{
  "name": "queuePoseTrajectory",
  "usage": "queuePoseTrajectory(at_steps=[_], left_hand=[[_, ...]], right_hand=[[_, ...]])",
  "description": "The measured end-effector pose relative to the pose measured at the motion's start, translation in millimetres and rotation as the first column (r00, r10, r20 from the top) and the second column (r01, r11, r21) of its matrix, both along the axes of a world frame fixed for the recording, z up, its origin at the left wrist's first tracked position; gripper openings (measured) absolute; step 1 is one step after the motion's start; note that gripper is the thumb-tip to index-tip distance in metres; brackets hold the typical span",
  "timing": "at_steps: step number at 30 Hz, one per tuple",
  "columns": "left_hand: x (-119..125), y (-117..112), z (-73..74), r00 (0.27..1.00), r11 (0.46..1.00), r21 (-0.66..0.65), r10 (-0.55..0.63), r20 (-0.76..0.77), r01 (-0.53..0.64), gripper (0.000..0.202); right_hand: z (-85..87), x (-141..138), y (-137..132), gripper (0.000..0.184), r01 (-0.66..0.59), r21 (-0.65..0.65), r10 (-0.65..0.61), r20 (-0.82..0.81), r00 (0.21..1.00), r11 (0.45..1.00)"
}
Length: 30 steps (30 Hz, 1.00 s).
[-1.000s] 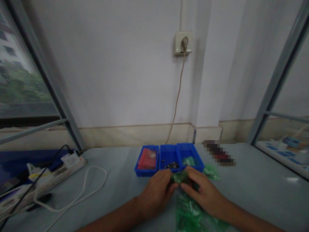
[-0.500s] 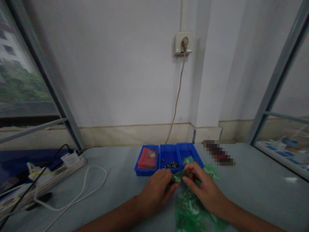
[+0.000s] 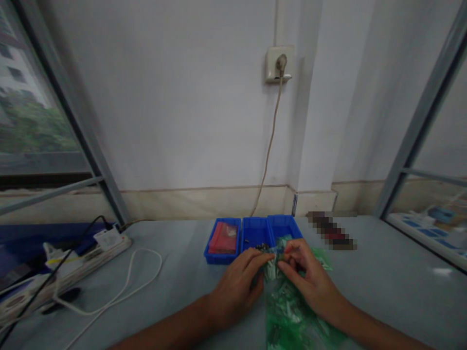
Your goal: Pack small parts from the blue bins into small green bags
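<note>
A small green plastic bag with pale contents is stretched between my two hands, just in front of the blue bins. My left hand grips its left side, fingers reaching over the top edge. Thumb and fingertips of my right hand pinch its upper right corner. Under and in front of my right hand lies a larger heap of green plastic bags. Another green packet sits behind that hand. What fills the small bag is too blurred to name.
Three blue bins stand side by side: the left bin holds red packets, the middle bin small metal parts, the right bin some green plastic. A power strip and white cable lie left. A pixelated patch covers something right.
The small green bag has been spread wider and shows more of its pale contents. My left fingers have straightened and moved right across its top edge; my right hand has shifted slightly upward.
</note>
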<state>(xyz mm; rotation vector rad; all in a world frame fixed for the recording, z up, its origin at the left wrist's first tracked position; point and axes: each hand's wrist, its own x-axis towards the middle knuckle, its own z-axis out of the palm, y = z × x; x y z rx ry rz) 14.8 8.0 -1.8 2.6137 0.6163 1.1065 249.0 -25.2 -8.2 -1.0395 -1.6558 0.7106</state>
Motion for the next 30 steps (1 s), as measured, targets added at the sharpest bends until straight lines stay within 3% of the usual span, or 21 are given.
queuePoseTrajectory(at_steps=[3, 6, 12, 19, 23, 30], left_hand=[[-2, 1, 0.5, 1.000, 1.000, -0.020, 0.010, -0.006, -0.010, 0.056], [-4, 1, 1.2, 1.000, 1.000, -0.024, -0.003, -0.025, 0.002, 0.038], [-3, -2, 4.4, 0.998, 1.000, 0.009, 0.014, -0.057, -0.013, 0.011], [-4, 0, 3.3, 1.000, 0.999, 0.038, 0.003, 0.007, -0.004, 0.019], [-3, 0, 3.3, 1.000, 1.000, 0.004, 0.021, 0.017, -0.021, 0.023], [-2, 0, 2.0, 1.000, 1.000, -0.013, 0.009, 0.025, -0.009, 0.035]], right_hand=[[4.5, 0, -2, 0.018, -0.032, 0.022, 0.029, 0.090, 0.996, 0.999], [11.3, -1, -5, 0.025, -0.068, 0.026, 0.061, 0.204, 0.977, 0.997], [17.9, 1, -10, 0.038, -0.108, 0.031, 0.100, 0.190, 0.977, 0.994], [8.8, 4, -6, 0.041, -0.105, 0.036, 0.095, 0.223, 0.970, 0.994], [9.8, 3, -5, 0.031, -0.070, 0.057, 0.054, 0.254, 0.966, 0.996], [10.3, 3, -2, 0.033, -0.084, 0.097, 0.057, 0.250, 0.967, 0.992]])
